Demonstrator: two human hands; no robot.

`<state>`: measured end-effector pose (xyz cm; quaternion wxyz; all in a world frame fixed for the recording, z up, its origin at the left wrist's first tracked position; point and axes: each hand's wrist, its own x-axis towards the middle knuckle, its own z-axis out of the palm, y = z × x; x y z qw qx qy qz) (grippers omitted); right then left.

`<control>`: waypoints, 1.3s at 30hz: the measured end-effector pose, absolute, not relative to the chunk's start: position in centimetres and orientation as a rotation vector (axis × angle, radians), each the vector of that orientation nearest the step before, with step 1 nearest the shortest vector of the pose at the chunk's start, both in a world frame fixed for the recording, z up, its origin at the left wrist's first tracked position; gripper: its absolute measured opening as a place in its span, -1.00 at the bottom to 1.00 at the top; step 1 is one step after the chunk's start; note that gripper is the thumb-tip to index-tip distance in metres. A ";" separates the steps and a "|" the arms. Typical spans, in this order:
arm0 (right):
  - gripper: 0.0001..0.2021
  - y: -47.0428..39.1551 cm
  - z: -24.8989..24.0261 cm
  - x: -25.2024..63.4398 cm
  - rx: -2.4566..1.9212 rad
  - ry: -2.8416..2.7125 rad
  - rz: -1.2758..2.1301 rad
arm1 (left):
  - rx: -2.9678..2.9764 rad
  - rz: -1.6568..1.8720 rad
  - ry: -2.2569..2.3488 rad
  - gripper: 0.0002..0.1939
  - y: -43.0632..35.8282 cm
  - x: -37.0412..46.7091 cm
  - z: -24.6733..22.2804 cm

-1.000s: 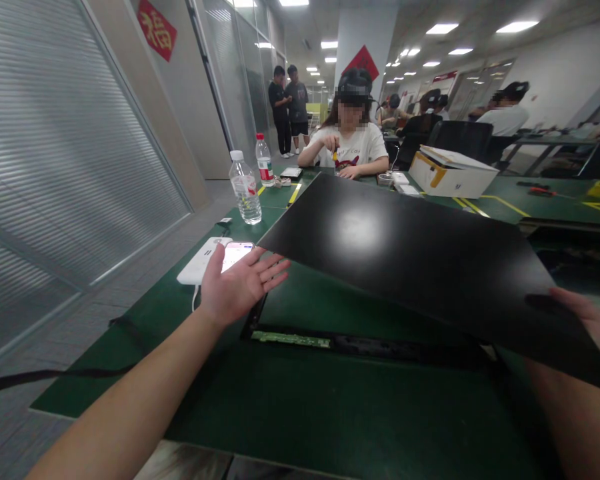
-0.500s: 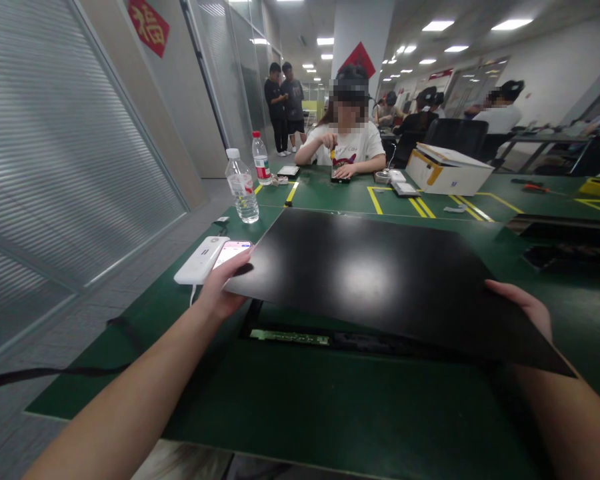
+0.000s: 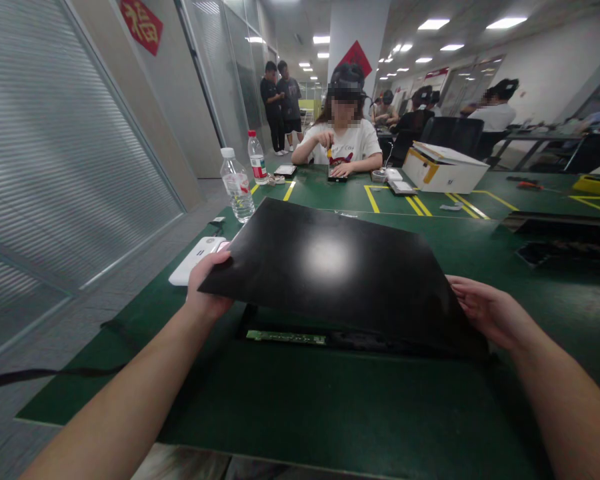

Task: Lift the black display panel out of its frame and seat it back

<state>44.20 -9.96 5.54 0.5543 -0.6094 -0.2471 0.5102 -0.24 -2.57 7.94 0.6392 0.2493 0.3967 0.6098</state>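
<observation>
Head view: a big green surface (image 3: 360, 407) fills the low part, and a person (image 3: 363, 143) in a white top sits across it at 12 o'clock from the sheet. The black sheet (image 3: 275, 267) is in the middle, tilted, its left side raised above the surface. Part of a thin black frame (image 3: 370, 343) shows under it, at 6 o'clock. A white box (image 3: 450, 175) is at 2 o'clock, far from the sheet.

The left hand (image 3: 207, 287), between 8 and 9 o'clock, grasps the near left corner, thumb on top. The right hand (image 3: 500, 317), between 3 and 4 o'clock, has its fingers at the right edge; I can't see if it grips or only touches. A bottle (image 3: 237, 190) stands at 10 o'clock, and a white pack (image 3: 195, 261) lies at 9 o'clock, just past the left hand. Smallest is a green strip (image 3: 285, 337) in the frame, at 7 o'clock.

To hold the sheet well, I think both hands should carry the same weight, so it won't bend or slip. Touch just the edges, since the shiny face may mark. Go slowly, and let no corner bump the green strip, which may break.
</observation>
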 end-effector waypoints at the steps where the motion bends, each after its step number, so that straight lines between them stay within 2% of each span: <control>1: -0.69 -9.9 5.4 44.3 -1.451 -0.592 1.212 | 0.580 1.405 0.898 -0.73 -2.7 0.0 8.1; 3: -0.68 -9.7 5.1 44.6 -1.475 -0.591 1.245 | 0.585 1.419 0.901 -0.73 -2.8 0.3 8.2; 9: -0.61 -9.3 4.6 45.6 -1.556 -0.606 1.054 | 0.634 1.363 0.901 -0.70 -2.8 0.7 7.9; 18: -0.74 -9.4 5.3 44.9 -1.711 -0.636 0.888 | 0.822 1.273 0.821 -0.54 -2.8 0.8 6.2; 25: -0.57 -9.5 4.5 45.6 -1.896 -0.776 0.710 | 0.916 1.185 0.832 -0.39 -2.9 1.1 5.3; 29: -0.49 -9.5 4.3 45.7 -1.988 -0.841 0.649 | 0.917 1.172 0.860 -0.38 -2.9 1.2 5.1; 39: -0.45 -9.7 4.7 45.4 -2.007 -0.858 0.606 | 0.897 1.154 0.861 -0.39 -2.6 1.0 4.5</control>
